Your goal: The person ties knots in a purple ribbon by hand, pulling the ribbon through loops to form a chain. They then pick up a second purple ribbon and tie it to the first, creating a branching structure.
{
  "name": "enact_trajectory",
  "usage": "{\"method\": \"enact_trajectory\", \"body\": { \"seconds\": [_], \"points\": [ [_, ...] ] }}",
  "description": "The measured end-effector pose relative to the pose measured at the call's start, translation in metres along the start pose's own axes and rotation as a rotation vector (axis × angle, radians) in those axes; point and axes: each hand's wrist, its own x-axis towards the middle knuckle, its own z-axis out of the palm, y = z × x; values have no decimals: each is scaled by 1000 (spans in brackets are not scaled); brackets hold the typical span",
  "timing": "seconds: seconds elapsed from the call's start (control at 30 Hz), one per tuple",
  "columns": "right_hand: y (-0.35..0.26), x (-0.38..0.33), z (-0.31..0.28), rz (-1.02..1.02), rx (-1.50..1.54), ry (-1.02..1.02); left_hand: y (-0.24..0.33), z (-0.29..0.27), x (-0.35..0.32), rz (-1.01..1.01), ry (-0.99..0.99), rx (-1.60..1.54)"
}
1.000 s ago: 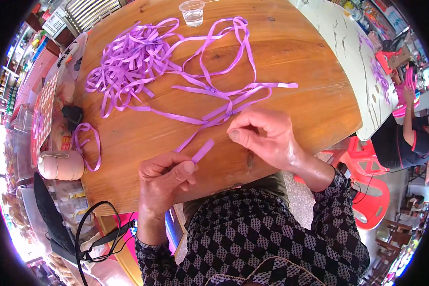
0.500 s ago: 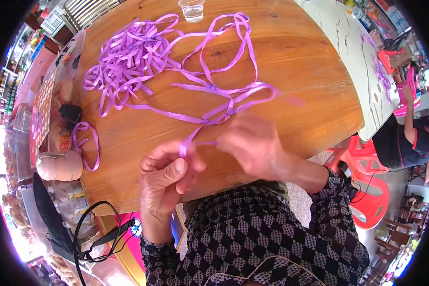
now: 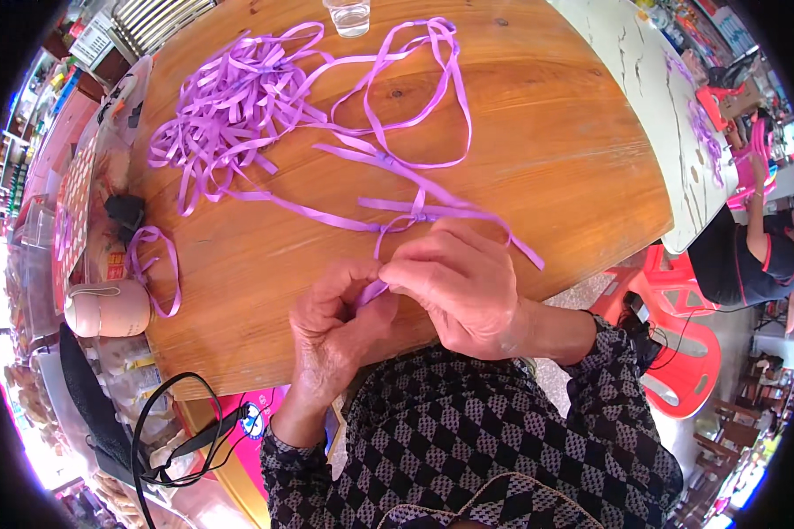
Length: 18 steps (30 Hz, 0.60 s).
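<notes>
At the table's (image 3: 582,159) near edge, both hands pinched one ribbon (image 3: 372,291): left hand (image 3: 331,331) anchoring, right hand (image 3: 459,286) folding it tight.

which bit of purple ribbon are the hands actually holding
The strand at the near table edge, pinched between the left hand and right hand. The big tangle and small loop lie untouched.

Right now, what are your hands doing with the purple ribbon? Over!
Left hand and right hand together, pinching a purple ribbon end. Ribbon pile lies farther back on the wooden table. Nothing between.
</notes>
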Motion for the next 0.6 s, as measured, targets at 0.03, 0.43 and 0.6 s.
{"method": "enact_trajectory", "body": {
  "seconds": [0.03, 0.43, 0.6],
  "points": [
    [-1, -1, 3, 65, 82, 32, 0, 1, 0, -2, 1, 1],
    [-8, 2, 9, 786, 887, 49, -10, 6, 1, 498, 258, 743],
    [-3, 2, 7, 933, 1059, 20, -12, 5, 3, 731, 317, 844]
  ]
}}
